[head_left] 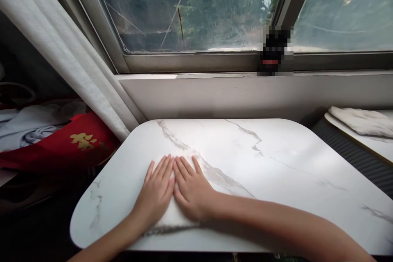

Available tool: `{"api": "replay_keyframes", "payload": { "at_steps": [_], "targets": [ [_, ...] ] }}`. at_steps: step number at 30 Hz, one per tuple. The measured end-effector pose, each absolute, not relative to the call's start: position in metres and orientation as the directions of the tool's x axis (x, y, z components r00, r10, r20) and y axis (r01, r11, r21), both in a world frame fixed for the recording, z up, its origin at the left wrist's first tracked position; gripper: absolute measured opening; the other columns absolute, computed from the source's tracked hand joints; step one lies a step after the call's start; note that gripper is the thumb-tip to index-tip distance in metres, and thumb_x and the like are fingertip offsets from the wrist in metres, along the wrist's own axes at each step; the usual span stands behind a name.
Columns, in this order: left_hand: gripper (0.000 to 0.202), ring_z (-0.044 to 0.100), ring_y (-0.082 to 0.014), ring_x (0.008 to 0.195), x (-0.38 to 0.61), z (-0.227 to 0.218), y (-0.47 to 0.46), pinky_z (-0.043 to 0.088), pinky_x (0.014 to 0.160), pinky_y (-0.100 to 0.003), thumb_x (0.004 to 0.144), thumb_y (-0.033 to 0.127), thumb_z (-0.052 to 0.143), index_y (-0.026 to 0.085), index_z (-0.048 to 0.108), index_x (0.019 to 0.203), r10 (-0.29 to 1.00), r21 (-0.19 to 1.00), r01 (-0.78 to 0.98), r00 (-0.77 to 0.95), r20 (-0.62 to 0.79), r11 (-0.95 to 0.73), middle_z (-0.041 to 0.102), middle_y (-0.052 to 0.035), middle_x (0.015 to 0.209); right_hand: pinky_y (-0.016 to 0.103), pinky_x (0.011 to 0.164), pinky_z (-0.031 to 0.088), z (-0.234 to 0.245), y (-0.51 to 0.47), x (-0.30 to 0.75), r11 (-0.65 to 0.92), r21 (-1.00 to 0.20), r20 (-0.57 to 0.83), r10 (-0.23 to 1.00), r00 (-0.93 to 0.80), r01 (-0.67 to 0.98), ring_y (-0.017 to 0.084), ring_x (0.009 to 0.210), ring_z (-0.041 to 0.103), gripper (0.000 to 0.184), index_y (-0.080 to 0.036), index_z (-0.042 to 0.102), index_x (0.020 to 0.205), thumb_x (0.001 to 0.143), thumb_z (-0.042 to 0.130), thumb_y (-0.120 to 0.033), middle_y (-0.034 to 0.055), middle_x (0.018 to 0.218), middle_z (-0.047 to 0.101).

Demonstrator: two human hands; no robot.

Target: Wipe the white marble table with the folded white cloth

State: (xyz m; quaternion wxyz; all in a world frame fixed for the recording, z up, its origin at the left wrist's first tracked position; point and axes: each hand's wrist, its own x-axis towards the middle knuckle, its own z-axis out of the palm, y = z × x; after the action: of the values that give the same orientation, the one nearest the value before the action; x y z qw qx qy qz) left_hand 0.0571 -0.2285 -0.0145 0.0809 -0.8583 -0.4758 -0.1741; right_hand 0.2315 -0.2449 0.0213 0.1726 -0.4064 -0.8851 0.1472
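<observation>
A white piece of cloth [172, 217], apparently folded, lies near the front edge of a white marble-patterned table [276, 180]. Its front edge looks grey and rough, and most of it is covered by the hands. My left hand [157, 191] rests flat on its left part with fingers stretched forward. Beside it, my right hand [194, 190] lies flat on the right part, fingers also extended. The thumbs and index fingertips of both hands meet or nearly meet. Neither hand grasps anything.
A window [190, 12] with a metal frame stands behind the table. A pale curtain [76, 61] hangs at the left, near a red bag [92, 135] holding light fabric. At the right, a folded white cloth [365, 122] lies on another surface. A pixelated dark object [273, 51] is at the sill.
</observation>
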Motion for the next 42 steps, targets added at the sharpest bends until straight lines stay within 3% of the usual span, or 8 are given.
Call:
{"api": "replay_keyframes", "payload": {
  "at_steps": [4,8,15,22,32,38,42],
  "targets": [
    [0.055,0.029,-0.0223,0.136,0.076,-0.01,-0.252,0.021,0.112,-0.048,0.096,0.028,0.025,0.019,0.014,0.149,0.756,0.063,0.781,0.577,0.308,-0.622,0.032,-0.0083,0.148,0.048,0.116,0.001,0.022,-0.273,0.258,0.57,-0.455,0.109,0.798,-0.593,0.684,0.022,0.141,-0.004,0.063,-0.003,0.008,0.147,0.096,0.024,-0.036,0.0125,0.153,0.005],
    [0.048,0.035,-0.0205,0.133,0.089,-0.005,-0.205,0.028,0.109,-0.044,0.097,0.03,0.022,0.022,0.03,0.144,0.798,0.122,0.801,0.544,0.259,-0.585,0.039,-0.0062,0.145,0.044,0.116,0.007,0.017,-0.228,0.264,0.445,-0.456,0.088,0.884,-0.459,0.77,0.019,0.141,0.007,0.058,-0.002,0.018,0.146,0.096,0.022,-0.031,0.0144,0.152,0.015],
    [0.05,0.033,-0.0231,0.135,0.146,0.001,-0.078,0.021,0.111,-0.045,0.094,0.023,0.022,0.009,0.039,0.139,0.847,0.083,0.864,0.463,0.26,-0.497,0.038,-0.0136,0.144,0.038,0.114,0.01,0.011,-0.099,0.287,0.362,-0.285,0.202,0.928,-0.314,0.887,0.016,0.139,0.021,0.053,-0.009,0.031,0.143,0.094,0.027,-0.029,0.0096,0.15,0.029],
    [0.051,0.027,-0.0231,0.137,0.177,0.006,-0.029,0.016,0.112,-0.044,0.094,0.023,0.023,0.005,0.035,0.14,0.806,0.031,0.819,0.557,0.198,-0.573,0.034,-0.015,0.146,0.039,0.113,0.01,0.007,-0.067,0.311,0.257,-0.255,0.222,0.954,-0.202,0.932,0.018,0.139,0.02,0.054,-0.004,0.029,0.143,0.094,0.024,-0.026,0.0119,0.15,0.027],
    [0.052,0.027,-0.0268,0.137,0.195,0.007,-0.148,0.005,0.113,-0.054,0.094,0.024,0.023,0.005,0.034,0.141,0.776,0.018,0.805,0.566,0.278,-0.593,0.037,-0.0172,0.144,0.044,0.114,0.012,0.01,-0.175,0.335,0.361,-0.167,0.199,0.924,-0.328,0.917,0.022,0.14,0.017,0.055,-0.003,0.027,0.144,0.096,0.019,-0.028,0.013,0.151,0.024],
    [0.054,0.014,-0.0221,0.14,0.202,0.009,-0.256,0.01,0.116,-0.048,0.098,0.03,0.022,0.012,0.016,0.148,0.678,0.192,0.65,0.707,0.202,-0.735,0.022,-0.0103,0.151,0.05,0.115,0.015,0.011,-0.298,0.359,0.395,-0.137,0.161,0.914,-0.373,0.909,0.024,0.141,0.009,0.055,-0.006,0.023,0.146,0.096,0.02,-0.03,0.0113,0.151,0.018],
    [0.055,0.008,-0.0215,0.141,0.207,0.011,-0.282,0.013,0.116,-0.048,0.099,0.035,0.019,0.016,0.003,0.149,0.66,0.302,0.606,0.742,0.118,-0.736,0.013,-0.0084,0.153,0.05,0.115,0.018,0.011,-0.328,0.37,0.378,-0.136,0.134,0.923,-0.361,0.916,0.023,0.141,0.007,0.056,-0.009,0.021,0.147,0.095,0.024,-0.03,0.0103,0.151,0.018]
  ]
}}
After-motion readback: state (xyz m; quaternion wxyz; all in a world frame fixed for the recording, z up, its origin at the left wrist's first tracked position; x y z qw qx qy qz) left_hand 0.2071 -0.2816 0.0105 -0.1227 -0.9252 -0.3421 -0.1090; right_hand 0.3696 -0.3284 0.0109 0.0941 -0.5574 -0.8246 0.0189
